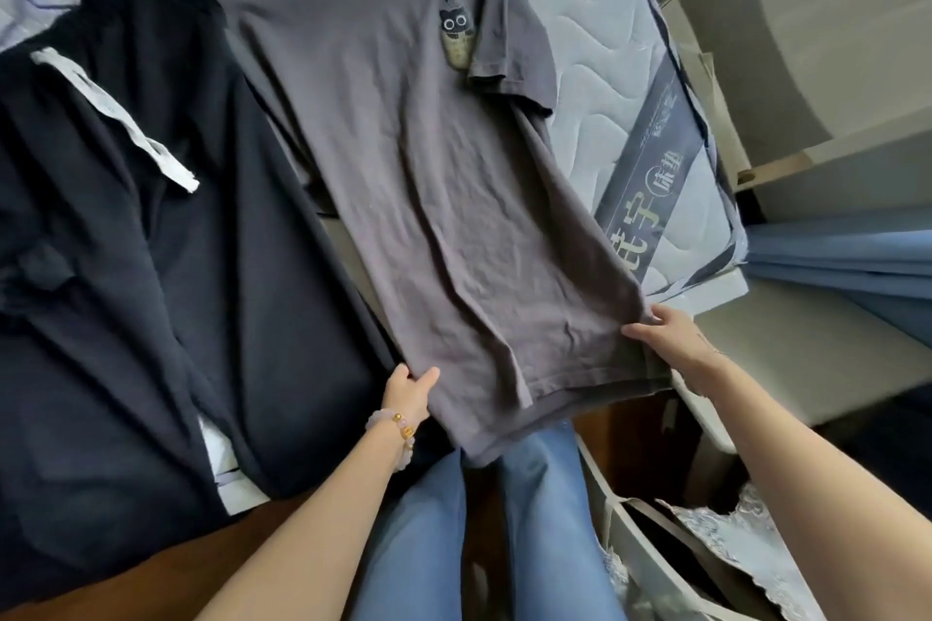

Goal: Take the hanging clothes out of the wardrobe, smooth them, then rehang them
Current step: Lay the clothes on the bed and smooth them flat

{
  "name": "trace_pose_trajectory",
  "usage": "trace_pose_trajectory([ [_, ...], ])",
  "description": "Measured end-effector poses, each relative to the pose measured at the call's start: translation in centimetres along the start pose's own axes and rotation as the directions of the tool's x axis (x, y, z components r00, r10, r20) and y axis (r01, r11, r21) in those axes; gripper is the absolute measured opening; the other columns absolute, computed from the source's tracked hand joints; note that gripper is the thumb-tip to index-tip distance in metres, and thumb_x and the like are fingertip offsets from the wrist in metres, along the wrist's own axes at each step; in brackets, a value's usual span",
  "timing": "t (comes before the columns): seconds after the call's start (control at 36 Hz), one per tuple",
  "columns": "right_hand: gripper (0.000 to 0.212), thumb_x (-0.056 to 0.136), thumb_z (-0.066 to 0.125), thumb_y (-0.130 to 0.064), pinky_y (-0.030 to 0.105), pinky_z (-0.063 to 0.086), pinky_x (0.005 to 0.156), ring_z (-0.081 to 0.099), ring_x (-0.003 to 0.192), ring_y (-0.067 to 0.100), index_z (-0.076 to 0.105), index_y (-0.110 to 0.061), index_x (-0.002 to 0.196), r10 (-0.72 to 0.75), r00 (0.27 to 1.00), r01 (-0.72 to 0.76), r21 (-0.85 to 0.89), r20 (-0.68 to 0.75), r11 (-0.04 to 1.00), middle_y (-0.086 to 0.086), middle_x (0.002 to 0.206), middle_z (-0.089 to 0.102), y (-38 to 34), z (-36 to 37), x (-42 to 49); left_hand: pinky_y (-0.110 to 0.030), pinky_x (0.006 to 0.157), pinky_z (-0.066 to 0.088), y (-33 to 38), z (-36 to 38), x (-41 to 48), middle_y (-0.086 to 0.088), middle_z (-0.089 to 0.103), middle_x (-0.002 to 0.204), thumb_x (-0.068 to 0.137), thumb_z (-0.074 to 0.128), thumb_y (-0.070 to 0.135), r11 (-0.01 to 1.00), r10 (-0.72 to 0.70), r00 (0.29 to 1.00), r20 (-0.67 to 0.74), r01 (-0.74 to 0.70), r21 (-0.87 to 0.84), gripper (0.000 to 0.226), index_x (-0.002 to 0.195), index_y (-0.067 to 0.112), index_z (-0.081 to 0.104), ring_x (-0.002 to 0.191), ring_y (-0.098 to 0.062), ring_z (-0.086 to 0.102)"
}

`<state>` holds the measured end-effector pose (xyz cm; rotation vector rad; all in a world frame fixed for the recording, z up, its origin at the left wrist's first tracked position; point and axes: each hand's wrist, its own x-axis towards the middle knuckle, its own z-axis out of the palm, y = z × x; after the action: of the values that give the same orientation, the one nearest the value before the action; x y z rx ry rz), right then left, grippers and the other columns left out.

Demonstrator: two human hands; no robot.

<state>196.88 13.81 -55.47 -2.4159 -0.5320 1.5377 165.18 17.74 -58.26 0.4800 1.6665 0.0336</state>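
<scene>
I see the grey T-shirt (403, 177) spread front-up across the mattress (580, 15), collar at the far end, hem hanging over the near edge above the jeans (454, 519). The left hand (406, 393) pinches the shirt's near-left hem corner, thumb on top, fingers tucked under the cloth. The right hand (665, 333) clamps the near-right hem corner, thumb on top, and the hem hangs slack between the two grips. Left of the shirt, touching its side, lies a black garment (126, 267) with a white drawstring (111, 116). An owl print (456, 33) sits on the shirt's chest.
</scene>
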Motion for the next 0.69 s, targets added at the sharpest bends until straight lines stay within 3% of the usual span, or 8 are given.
trace_pose_trajectory([
  [0.08, 0.014, 0.081, 0.064, -0.015, 0.033, 0.044, 0.076, 0.059, 0.088, 0.023, 0.066, -0.011, 0.094, -0.063, 0.998, 0.062, -0.137, -0.004, 0.989, 0.008, 0.091, 0.067, 1.0, -1.1, 0.7, -0.028, 0.064, 0.048, -1.0, 1.0, -0.8, -0.004, 0.062, 0.092, 0.089, 0.060, 0.011, 1.000, -0.026, 0.999, 0.020, 0.026, -0.003, 0.007, 0.092, 0.008, 0.054, 0.083, -0.017, 0.058],
  [0.17, 0.008, 0.082, 0.063, -0.020, 0.033, 0.039, 0.071, 0.060, 0.087, 0.027, 0.066, -0.012, 0.081, -0.092, 0.988, 0.064, -0.214, -0.124, 0.975, 0.009, 0.083, 0.067, 2.2, -2.7, 1.7, -0.042, 0.084, 0.053, -1.8, 1.6, -1.2, -0.012, 0.066, 0.095, 0.087, 0.063, 0.011, 1.000, -0.015, 0.999, -0.050, 0.014, -0.011, 0.007, 0.082, 0.009, 0.058, 0.092, -0.028, 0.062],
  [0.28, 0.013, 0.084, 0.064, -0.023, 0.031, 0.040, 0.075, 0.062, 0.095, 0.030, 0.071, -0.013, 0.089, -0.078, 0.986, 0.045, -0.216, -0.147, 0.975, 0.011, 0.092, 0.071, 3.1, -3.8, 2.8, -0.034, 0.074, 0.052, -2.4, 2.3, -1.8, -0.014, 0.063, 0.088, 0.089, 0.059, 0.007, 0.997, -0.006, 0.991, -0.130, -0.005, -0.081, 0.010, 0.081, 0.002, 0.057, 0.086, -0.026, 0.060],
  [0.36, 0.014, 0.085, 0.062, -0.021, 0.030, 0.040, 0.075, 0.061, 0.095, 0.028, 0.070, -0.011, 0.090, -0.062, 0.995, 0.043, -0.213, -0.080, 0.976, 0.011, 0.092, 0.069, 2.9, -3.6, 3.6, -0.033, 0.073, 0.052, -2.5, 2.6, -1.8, -0.017, 0.060, 0.093, 0.090, 0.057, 0.004, 0.991, -0.034, 0.983, -0.179, 0.011, -0.130, 0.009, 0.086, -0.005, 0.057, 0.092, -0.027, 0.058],
  [0.47, 0.020, 0.085, 0.056, -0.014, 0.035, 0.044, 0.072, 0.060, 0.085, 0.030, 0.066, 0.004, 0.086, -0.048, 0.999, 0.047, -0.191, -0.002, 0.980, 0.017, 0.081, 0.065, 2.1, -3.4, 3.7, -0.042, 0.082, 0.054, -2.1, 2.9, -2.2, -0.014, 0.061, 0.092, 0.090, 0.056, 0.006, 1.000, -0.026, 0.952, -0.305, 0.029, 0.002, 0.010, 0.092, -0.004, 0.057, 0.096, -0.032, 0.061],
  [0.53, 0.018, 0.083, 0.055, -0.012, 0.037, 0.047, 0.072, 0.062, 0.085, 0.036, 0.064, 0.004, 0.084, -0.117, 0.992, 0.105, -0.192, -0.050, 0.976, 0.021, 0.082, 0.066, 1.5, -3.0, 2.8, -0.034, 0.085, 0.048, -1.3, 3.3, -3.0, -0.009, 0.059, 0.100, 0.089, 0.055, 0.006, 0.986, 0.065, 0.892, -0.447, 0.011, 0.166, 0.015, 0.104, 0.003, 0.056, 0.097, -0.030, 0.059],
  [0.61, 0.006, 0.085, 0.057, -0.016, 0.029, 0.039, 0.067, 0.058, 0.076, 0.025, 0.059, -0.011, 0.087, -0.301, 0.951, 0.277, -0.241, -0.070, 0.930, 0.004, 0.079, 0.062, 0.3, -1.3, -0.3, -0.035, 0.087, 0.048, 0.3, 4.0, -4.0, -0.004, 0.053, 0.109, 0.087, 0.053, 0.002, 0.955, 0.259, 0.784, -0.565, -0.121, 0.271, 0.022, 0.108, 0.007, 0.055, 0.096, -0.023, 0.056],
  [0.69, 0.008, 0.087, 0.059, -0.017, 0.023, 0.037, 0.066, 0.061, 0.078, 0.019, 0.062, -0.014, 0.094, -0.503, 0.862, 0.498, -0.286, 0.062, 0.819, -0.001, 0.087, 0.066, -0.4, 2.1, -4.1, -0.032, 0.089, 0.047, 1.8, 4.3, -3.9, -0.002, 0.056, 0.106, 0.088, 0.054, 0.004, 0.942, 0.319, 0.833, -0.453, -0.227, 0.246, 0.018, 0.105, 0.010, 0.057, 0.093, -0.017, 0.054],
])
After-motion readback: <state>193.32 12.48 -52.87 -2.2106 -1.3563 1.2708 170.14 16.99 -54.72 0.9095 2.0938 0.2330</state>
